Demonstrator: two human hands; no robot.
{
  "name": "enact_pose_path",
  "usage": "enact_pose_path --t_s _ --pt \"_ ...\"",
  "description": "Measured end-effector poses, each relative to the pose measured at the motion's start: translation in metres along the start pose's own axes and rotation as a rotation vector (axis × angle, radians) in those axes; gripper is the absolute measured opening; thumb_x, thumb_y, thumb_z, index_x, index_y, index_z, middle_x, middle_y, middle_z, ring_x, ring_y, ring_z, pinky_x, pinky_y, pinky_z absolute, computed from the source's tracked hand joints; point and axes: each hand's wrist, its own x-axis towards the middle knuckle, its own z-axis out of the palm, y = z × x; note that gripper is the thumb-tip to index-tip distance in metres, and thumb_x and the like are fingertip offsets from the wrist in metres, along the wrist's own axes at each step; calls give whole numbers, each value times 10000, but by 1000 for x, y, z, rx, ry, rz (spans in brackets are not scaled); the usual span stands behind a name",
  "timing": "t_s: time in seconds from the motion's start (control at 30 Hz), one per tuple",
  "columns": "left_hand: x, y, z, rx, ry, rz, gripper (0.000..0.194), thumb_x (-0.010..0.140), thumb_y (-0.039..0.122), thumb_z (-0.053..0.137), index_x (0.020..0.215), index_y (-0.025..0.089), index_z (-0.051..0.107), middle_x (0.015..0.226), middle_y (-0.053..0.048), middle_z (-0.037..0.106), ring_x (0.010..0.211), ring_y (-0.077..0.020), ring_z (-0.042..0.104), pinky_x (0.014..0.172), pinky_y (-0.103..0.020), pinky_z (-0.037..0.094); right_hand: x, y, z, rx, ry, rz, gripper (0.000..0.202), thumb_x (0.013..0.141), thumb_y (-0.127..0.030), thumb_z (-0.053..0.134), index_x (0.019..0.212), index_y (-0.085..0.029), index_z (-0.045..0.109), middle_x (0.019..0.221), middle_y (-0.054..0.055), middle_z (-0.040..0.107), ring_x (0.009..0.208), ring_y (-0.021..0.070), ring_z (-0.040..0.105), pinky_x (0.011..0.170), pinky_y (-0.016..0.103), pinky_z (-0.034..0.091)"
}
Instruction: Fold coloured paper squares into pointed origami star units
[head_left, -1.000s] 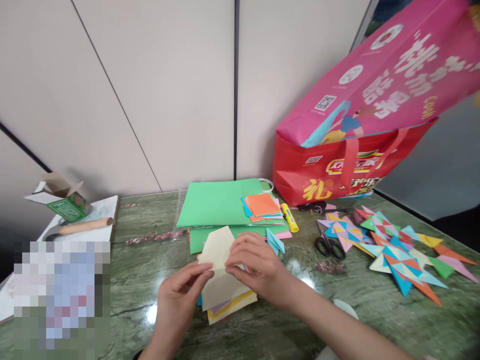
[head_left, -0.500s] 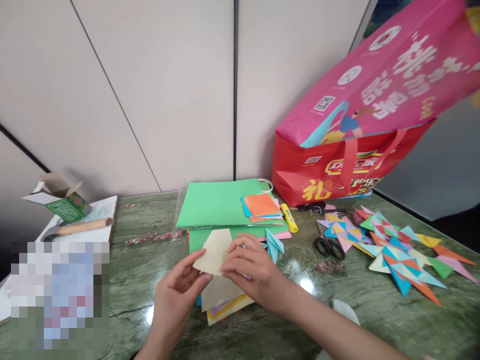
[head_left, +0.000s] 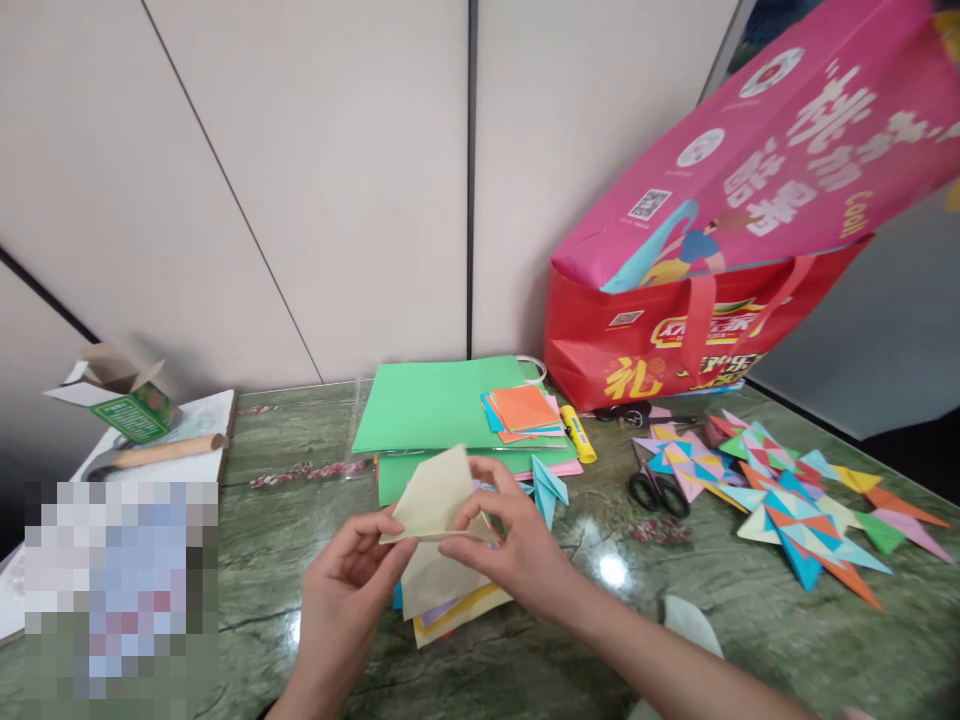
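Note:
A cream sheet of paper [head_left: 435, 492], partly folded with a raised flap, is held above a stack of coloured papers [head_left: 442, 585]. My left hand [head_left: 349, 585] pinches its left corner between thumb and fingers. On the lower right edge, my right hand [head_left: 510, 535] grips the paper with thumb below and curled fingers behind. Just beyond the right hand lies a light blue folded paper piece [head_left: 550, 490]. Green sheets [head_left: 435, 405] lie behind, with small coloured squares [head_left: 525, 410] on top.
A yellow glue stick [head_left: 577, 435] and black scissors [head_left: 658, 488] lie to the right. Folded paper stars [head_left: 802, 520] spread farther right. A red bag [head_left: 622, 340] carries a pink bag [head_left: 675, 210]. At left are a hammer-like tool [head_left: 161, 455] and an opened green box [head_left: 135, 415].
The cream paper has tilted, its flap now pointing up to the right. My right thumb has moved to the lower edge, and my left fingers have closed in on the left corner.

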Motion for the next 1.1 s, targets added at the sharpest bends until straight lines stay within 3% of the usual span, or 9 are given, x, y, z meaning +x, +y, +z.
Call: enact_pose_path --t_s 0.1,0.2,0.4,0.5,0.6,0.67,0.87,1.1 --pt "-1 0 1 34 3 16 143 619 186 742 715 195 637 824 -10 737 758 -147 686 641 -149 540 0 4 3 175 -69 151 159 639 -260 733 652 -166 605 813 33 624 771 165 580 652 263 465" --pt "-1 2 2 73 -16 -24 198 626 227 736 804 191 657 885 -48 742 788 -199 694 655 -216 566 0 4 4 235 -76 230 151 637 -267 728 664 -165 620 610 -19 609 590 122 542 528 210 419" --pt "2 5 4 72 -22 -80 353 649 256 716 991 204 648 1115 -77 672 950 -244 651 775 -290 558 1 -2 0 102 115 150 88 619 -167 720 628 -174 633 645 -11 645 612 131 569 576 222 431" --pt "3 7 4 78 50 -1 323 645 217 720 959 219 646 977 -27 704 894 -187 656 744 -233 555 2 -3 -1 49 146 143 99 614 -160 726 619 -176 628 635 -14 643 608 133 566 570 226 421" --pt "1 8 4 84 47 39 314 663 184 707 959 232 617 673 53 647 609 -116 640 560 -185 549 2 -2 -1 27 149 160 103 614 -166 729 622 -176 626 635 -16 642 612 135 566 569 226 415" --pt "0 9 4 86 -15 -3 304 691 194 683 978 234 594 608 70 619 518 -114 620 506 -206 543 1 -2 -1 42 138 164 99 615 -163 726 633 -176 630 646 -16 645 617 134 569 571 222 416" --pt "0 8 6 101 -127 -188 109 643 235 713 698 152 669 566 -18 715 548 -177 682 565 -246 571 -1 -2 2 88 47 138 106 610 -158 733 668 -167 644 666 -11 647 639 136 572 593 216 413" --pt "0 8 4 8 -52 -285 121 596 211 753 691 157 699 637 -22 752 636 -209 714 651 -249 579 0 -3 1 74 7 182 107 619 -194 743 657 -164 647 688 -9 635 675 133 553 633 218 382"
